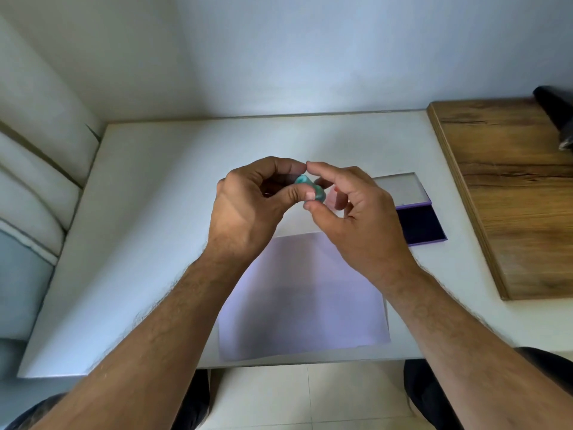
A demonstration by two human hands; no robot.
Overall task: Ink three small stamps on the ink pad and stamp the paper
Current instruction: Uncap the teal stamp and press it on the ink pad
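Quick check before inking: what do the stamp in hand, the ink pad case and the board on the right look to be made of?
Stamp: looks like glossy teal plastic, smooth and slightly translucent; blurred, so not certain.
Ink pad: dark matte felt-like surface in a thin lilac case, probably plastic, with its pale lid open behind it.
Board: brown grain and knots suggest wood or a wood-look laminate, satin finish.

Most of the teal stamp (pixel 310 188) is covered by the fingers of the left hand (pixel 251 206) and the right hand (pixel 356 218), so its printing face cannot be made out. The near left part of the ink pad (pixel 424 225), just right of the stamp, is hidden behind the right hand. The far edge of the paper (pixel 304 299), below the stamp, is covered by both wrists. A dark object (pixel 558 116), far right of the stamp, is cut off by the edge and blurred beyond telling.
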